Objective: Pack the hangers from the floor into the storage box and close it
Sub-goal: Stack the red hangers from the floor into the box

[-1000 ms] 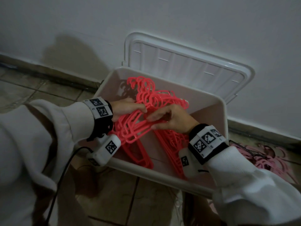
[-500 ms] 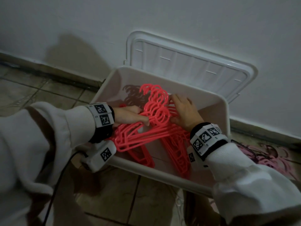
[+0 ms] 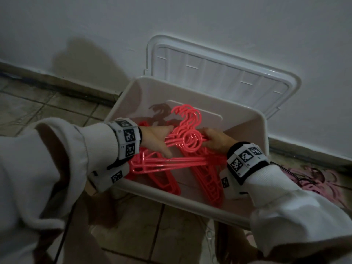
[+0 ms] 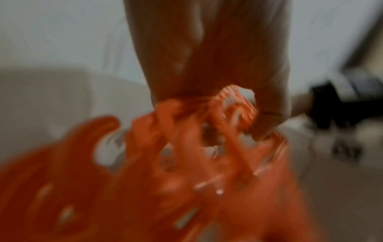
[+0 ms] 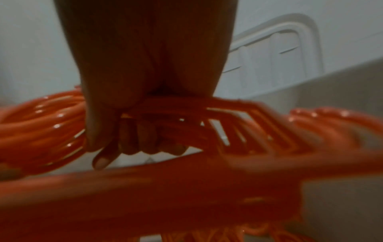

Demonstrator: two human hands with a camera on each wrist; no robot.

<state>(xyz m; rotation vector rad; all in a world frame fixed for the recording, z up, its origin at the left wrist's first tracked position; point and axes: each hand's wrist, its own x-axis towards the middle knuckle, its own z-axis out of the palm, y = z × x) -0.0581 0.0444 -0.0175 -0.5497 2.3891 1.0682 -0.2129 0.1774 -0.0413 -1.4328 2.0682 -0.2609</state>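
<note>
A bundle of bright pink-red plastic hangers lies low inside the white storage box, hooks pointing toward the far wall. My left hand grips the bundle's left shoulder; the blurred left wrist view shows the left hand with fingers curled on the hangers. My right hand holds the bundle just right of the hooks, and in the right wrist view the right hand's fingers wrap around the hanger bars. More hangers lie on the box bottom.
The box lid leans upright against the white wall behind the box. Paler pink hangers lie on the tiled floor to the right of the box. A black cable trails from my left wrist.
Both hands have carried the hanger bundle lower into the box. My right hand shifted from the front of the bundle to the side by the hooks.
</note>
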